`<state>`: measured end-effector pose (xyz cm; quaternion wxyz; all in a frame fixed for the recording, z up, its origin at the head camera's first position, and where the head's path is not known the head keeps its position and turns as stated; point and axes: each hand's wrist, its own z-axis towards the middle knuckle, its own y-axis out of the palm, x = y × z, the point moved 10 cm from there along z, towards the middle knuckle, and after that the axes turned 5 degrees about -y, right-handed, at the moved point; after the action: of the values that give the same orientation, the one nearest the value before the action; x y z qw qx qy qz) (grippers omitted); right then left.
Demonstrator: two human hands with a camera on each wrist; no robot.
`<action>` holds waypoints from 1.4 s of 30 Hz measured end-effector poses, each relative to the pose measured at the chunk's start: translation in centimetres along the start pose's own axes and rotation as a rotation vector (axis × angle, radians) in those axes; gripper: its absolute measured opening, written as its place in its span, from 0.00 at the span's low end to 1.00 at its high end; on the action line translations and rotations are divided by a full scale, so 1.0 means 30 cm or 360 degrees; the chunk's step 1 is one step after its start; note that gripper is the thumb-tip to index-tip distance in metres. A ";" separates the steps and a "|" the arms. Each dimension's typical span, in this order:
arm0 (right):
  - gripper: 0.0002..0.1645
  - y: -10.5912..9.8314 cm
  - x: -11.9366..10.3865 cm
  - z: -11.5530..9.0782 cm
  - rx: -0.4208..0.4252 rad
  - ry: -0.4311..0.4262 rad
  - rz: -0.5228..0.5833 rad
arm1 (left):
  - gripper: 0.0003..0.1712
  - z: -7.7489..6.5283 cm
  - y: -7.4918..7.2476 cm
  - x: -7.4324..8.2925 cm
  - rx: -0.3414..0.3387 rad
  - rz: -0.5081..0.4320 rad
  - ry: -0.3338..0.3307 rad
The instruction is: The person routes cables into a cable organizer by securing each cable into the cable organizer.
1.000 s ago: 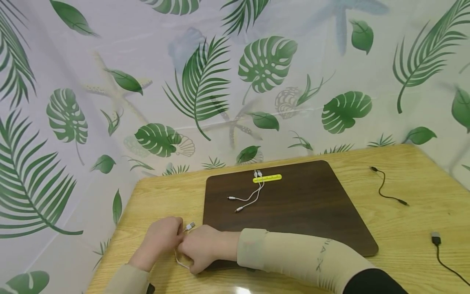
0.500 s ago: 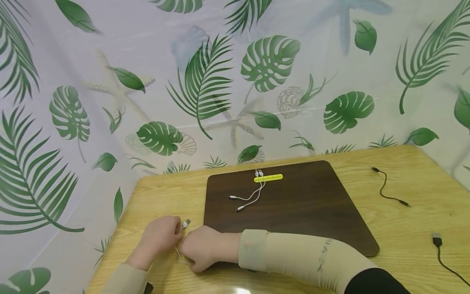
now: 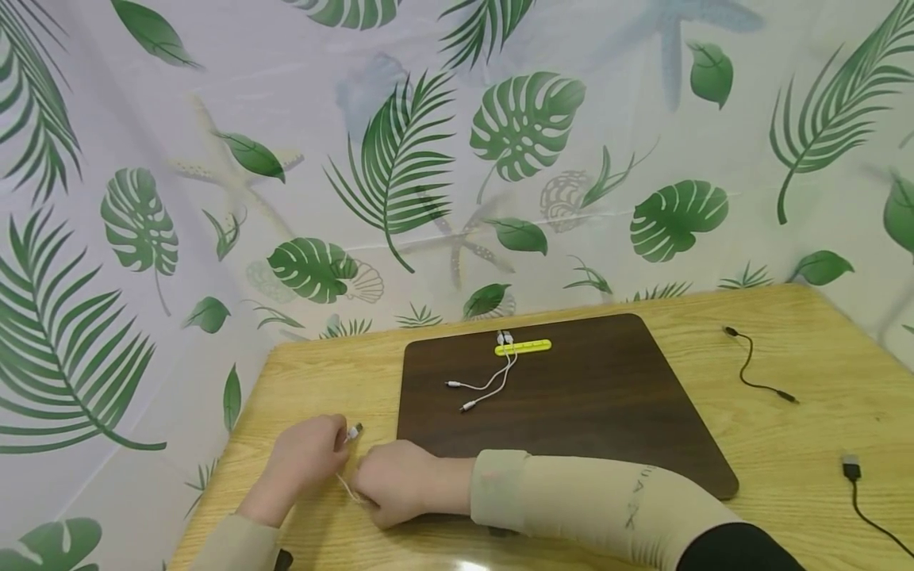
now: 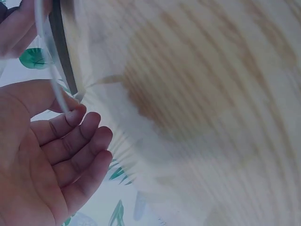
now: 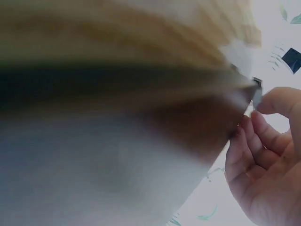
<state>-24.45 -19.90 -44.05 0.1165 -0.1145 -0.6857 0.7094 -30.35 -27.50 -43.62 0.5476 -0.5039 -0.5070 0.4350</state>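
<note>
My left hand (image 3: 309,450) pinches a short white USB cable (image 3: 346,485) between thumb and forefinger, its metal-tipped USB plug (image 3: 355,432) poking out beyond the fingers. The cable's strand crosses the small gap to my right hand (image 3: 396,480), beside the dark board's left edge. In the right wrist view, the thumb and forefinger of the right hand pinch a small connector (image 5: 257,98); the other fingers are curled. Both hands are low over the wooden table's left part. The left wrist view shows the pale strand (image 4: 57,89) running up from the left fingertips.
A dark brown board (image 3: 571,396) lies on the wooden table (image 3: 321,381). On its far part, a yellow cable clip (image 3: 531,346) holds two white cables (image 3: 493,388). To the right lie a short black cable (image 3: 744,366) and a black USB cable (image 3: 852,469). A leaf-print curtain hangs behind.
My left hand has shifted slightly left, carrying the USB plug with it, and the gap between the hands has widened. The right hand has barely moved.
</note>
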 end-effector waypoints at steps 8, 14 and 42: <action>0.15 -0.059 0.066 -0.020 0.0094 0.0169 0.0206 | 0.07 0.005 -0.039 0.020 0.0069 0.0031 0.0023; 0.11 -0.072 0.101 -0.039 0.0144 0.0198 0.0120 | 0.08 0.007 -0.052 0.015 0.0114 0.0007 -0.0032; 0.12 -0.099 0.232 -0.182 0.0297 0.0235 0.0034 | 0.05 0.080 -0.085 0.099 0.0171 -0.0108 -0.0033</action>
<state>-29.27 -12.39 -41.28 0.1692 -0.1625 -0.6050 0.7609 -32.50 -24.59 -40.79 0.5830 -0.4517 -0.5054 0.4480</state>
